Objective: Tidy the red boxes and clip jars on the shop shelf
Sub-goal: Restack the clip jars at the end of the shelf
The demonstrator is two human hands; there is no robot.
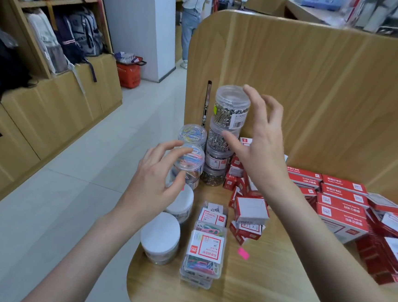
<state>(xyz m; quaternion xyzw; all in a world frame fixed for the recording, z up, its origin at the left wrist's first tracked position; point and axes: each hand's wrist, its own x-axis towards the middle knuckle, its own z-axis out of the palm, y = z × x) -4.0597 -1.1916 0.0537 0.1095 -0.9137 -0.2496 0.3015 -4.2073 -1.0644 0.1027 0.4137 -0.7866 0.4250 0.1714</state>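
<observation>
On the wooden shelf (265,291) stands a tall stack of clear jars of silver clips, its top jar (232,105) tilted a little. My right hand (258,151) hovers open just right of this stack, fingers spread, not gripping it. A clear jar of coloured clips (191,161) sits on another jar to the left, with a similar jar (192,133) behind. My left hand (157,178) is open, fingers curved loosely around that front jar's left side. Red boxes (342,209) lie piled at the right, and smaller ones (250,210) sit near the middle.
Two white-lidded jars (160,236) and flat clear boxes of coloured clips (205,250) stand at the shelf's front left. A pink tag (243,253) lies loose. A wooden back panel (319,89) rises behind. A red basket (129,72) and a person (192,17) are in the aisle.
</observation>
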